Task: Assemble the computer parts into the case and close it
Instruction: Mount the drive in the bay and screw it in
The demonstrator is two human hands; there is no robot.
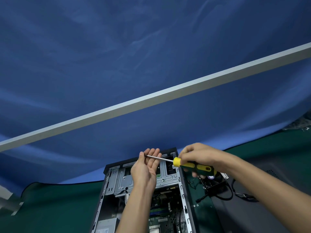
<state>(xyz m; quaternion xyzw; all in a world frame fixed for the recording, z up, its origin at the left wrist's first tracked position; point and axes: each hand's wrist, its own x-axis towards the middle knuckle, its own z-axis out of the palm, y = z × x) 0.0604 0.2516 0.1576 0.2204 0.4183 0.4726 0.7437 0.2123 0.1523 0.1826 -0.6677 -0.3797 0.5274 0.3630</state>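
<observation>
An open computer case (pixel 107 185) lies on a green mat, its metal drive cage and motherboard (pixel 161 216) exposed. Above the cage, my right hand (pixel 200 157) grips the yellow-and-green handle of a screwdriver (pixel 190 165). Its metal shaft points left across my left hand (pixel 146 167), which is held palm up with the fingers slightly curled near the tip. Whether the thumb pinches the tip or a screw I cannot tell.
A black fan (pixel 213 181) with cables (pixel 242 194) lies on the mat right of the case. The dark side panel (pixel 252 207) rests further right. Small screws (pixel 196 205) sit beside the case. A blue cloth backdrop and a grey bar (pixel 151 98) fill the upper view.
</observation>
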